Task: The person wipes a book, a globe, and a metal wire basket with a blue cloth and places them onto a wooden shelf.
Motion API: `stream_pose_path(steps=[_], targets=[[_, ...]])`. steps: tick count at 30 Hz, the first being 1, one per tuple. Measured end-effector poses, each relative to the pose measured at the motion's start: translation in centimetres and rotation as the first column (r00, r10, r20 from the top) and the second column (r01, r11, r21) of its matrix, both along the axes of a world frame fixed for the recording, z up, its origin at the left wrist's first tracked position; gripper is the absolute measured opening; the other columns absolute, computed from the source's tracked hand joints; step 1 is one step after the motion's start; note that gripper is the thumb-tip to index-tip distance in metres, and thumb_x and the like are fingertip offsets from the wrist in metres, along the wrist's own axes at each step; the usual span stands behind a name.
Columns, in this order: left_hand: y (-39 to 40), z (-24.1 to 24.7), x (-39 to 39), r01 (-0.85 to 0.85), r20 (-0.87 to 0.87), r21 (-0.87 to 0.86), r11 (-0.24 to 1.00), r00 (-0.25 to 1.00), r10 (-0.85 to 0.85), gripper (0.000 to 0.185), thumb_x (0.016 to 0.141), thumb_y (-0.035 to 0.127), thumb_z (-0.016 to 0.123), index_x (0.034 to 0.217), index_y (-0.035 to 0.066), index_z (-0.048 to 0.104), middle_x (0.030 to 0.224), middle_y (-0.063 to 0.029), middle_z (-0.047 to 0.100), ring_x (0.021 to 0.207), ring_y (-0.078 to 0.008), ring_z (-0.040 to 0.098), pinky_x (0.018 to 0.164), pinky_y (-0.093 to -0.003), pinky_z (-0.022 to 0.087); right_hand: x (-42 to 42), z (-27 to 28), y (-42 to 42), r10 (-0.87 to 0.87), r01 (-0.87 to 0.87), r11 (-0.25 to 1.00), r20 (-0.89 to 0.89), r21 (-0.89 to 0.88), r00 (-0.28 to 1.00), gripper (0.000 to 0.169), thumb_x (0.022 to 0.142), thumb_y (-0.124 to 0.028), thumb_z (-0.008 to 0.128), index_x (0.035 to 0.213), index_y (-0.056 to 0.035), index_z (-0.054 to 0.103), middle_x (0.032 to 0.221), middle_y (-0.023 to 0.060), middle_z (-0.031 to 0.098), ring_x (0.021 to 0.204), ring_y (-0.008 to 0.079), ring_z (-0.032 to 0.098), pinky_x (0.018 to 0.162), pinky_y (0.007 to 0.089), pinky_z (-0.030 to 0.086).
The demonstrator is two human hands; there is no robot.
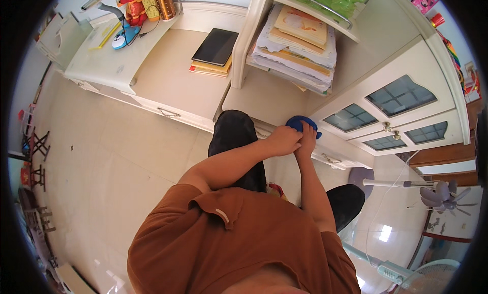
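A dark blue round item (298,122), too covered to name, is at the front edge of the cabinet's low shelf. My right hand (307,138) lies over it with its fingers bent onto its face. From the left, my left hand (285,140) meets the right one, its fingers curled at the item's lower edge. The two hands touch each other and hide part of the blue item. Below them are my knees in dark trousers (234,137), and the low shelf (263,99) is just behind the hands.
Above the shelf is a thick stack of papers and books (295,46). Glass-paned cabinet doors (400,95) stand to the right. A black tablet-like slab (216,46) lies on books on the desk (171,65). Two fans, one purple-bladed (444,196), one pale green (431,278), stand right.
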State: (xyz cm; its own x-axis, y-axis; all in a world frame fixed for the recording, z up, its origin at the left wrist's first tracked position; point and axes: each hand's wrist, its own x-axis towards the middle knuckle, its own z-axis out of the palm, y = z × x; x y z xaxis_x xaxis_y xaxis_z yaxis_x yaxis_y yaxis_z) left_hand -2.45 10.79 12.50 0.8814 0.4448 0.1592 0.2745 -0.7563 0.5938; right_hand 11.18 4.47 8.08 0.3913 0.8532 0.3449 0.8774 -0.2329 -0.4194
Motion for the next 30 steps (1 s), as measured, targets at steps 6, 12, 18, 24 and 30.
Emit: stream_pose_path(steps=[6,12,18,24,30], targets=[[1.1,5.3,-3.2,-0.264,0.244,0.117,0.957,0.942,0.230,0.024,0.076,0.024,0.070,0.090,0.005,0.063,0.091,-0.0128,0.062,0.088,-0.0316,0.062,0.074,-0.0416,0.051,-1.1,2.1,6.1,0.164,-0.109,0.985,-0.502,0.137,0.849,0.055,0.077,-0.023,0.069,0.129,-0.0113,0.053,0.124,0.0162,0.058,0.116,0.0391,0.052,0.093,0.0461,0.044],[1.3,4.8,-6.4,-0.385,0.348,-0.022,0.923,0.862,0.368,0.027,0.079,0.019,0.072,0.101,0.006,0.064,0.100,-0.0103,0.060,0.080,-0.0300,0.062,0.069,-0.0396,0.051,-3.9,0.4,10.3,0.166,-0.128,0.974,0.202,-0.185,0.965,0.068,0.077,-0.042,0.067,0.139,-0.0264,0.047,0.143,0.0147,0.042,0.135,0.0418,0.035,0.099,0.0540,0.040],[1.8,6.0,-7.8,-0.339,0.520,-0.215,0.916,0.754,0.401,0.018,0.082,0.009,0.068,0.098,0.002,0.065,0.095,-0.0105,0.062,0.072,-0.0257,0.063,0.063,-0.0342,0.050,-2.9,-1.1,9.8,0.176,-0.171,0.984,0.266,-0.045,0.948,0.066,0.074,-0.038,0.070,0.135,-0.0233,0.051,0.134,0.0153,0.047,0.129,0.0393,0.041,0.103,0.0536,0.037],[2.5,7.3,-7.2,-0.275,0.616,-0.270,0.923,0.688,0.384,0.015,0.080,0.002,0.068,0.094,0.000,0.066,0.089,-0.0117,0.063,0.071,-0.0232,0.064,0.064,-0.0317,0.051,-1.1,-0.7,8.2,0.137,-0.132,0.991,0.188,-0.038,0.973,0.072,0.068,-0.032,0.075,0.134,-0.0136,0.051,0.131,0.0213,0.046,0.124,0.0412,0.043,0.105,0.0542,0.034],[3.3,8.6,-6.2,-0.279,0.732,-0.060,0.958,0.640,0.232,0.014,0.080,-0.001,0.065,0.093,0.000,0.067,0.090,-0.0132,0.065,0.075,-0.0250,0.064,0.063,-0.0309,0.051,-0.7,-2.7,7.7,0.148,-0.146,0.989,0.203,-0.025,0.968,0.082,0.071,-0.035,0.074,0.142,-0.0136,0.038,0.141,0.0219,0.036,0.133,0.0448,0.030,0.112,0.0559,0.026]])
